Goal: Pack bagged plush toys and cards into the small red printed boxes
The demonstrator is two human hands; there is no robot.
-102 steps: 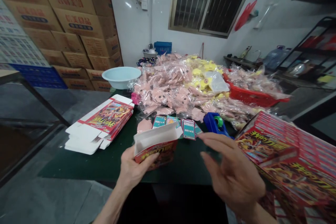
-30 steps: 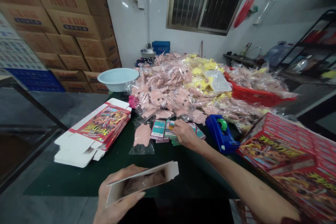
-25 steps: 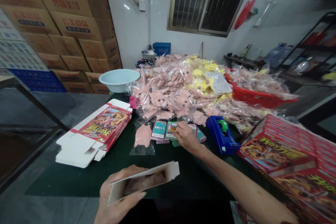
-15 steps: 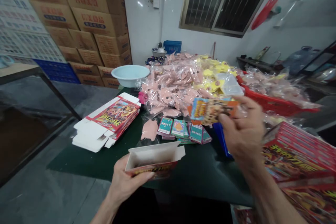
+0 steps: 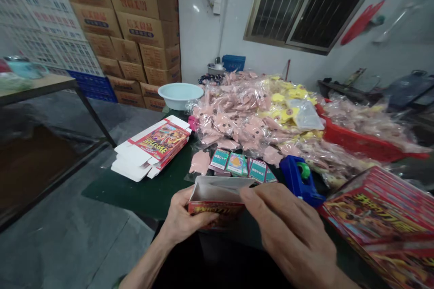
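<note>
My left hand grips a small red printed cardboard box by its left end, thumb on the front and the top open toward me. At the box's right end, my right hand has its fingers bent and pressed together over the edge where the side flap is. Its fingertips are partly hidden, and the inside of the box shows only as a pale hollow. Just behind lie teal and purple cards in small stacks and a flat pink pig-shaped piece in a clear bag.
Flattened red boxes are stacked at the left. A blue tape dispenser stands near filled red boxes at the right. Bagged pink and yellow pieces are heaped behind, beside a pale blue basin and a red basket.
My right hand has come down and left to the box's right end. The orange and blue packet it held is out of sight. The view has turned slightly left.
</note>
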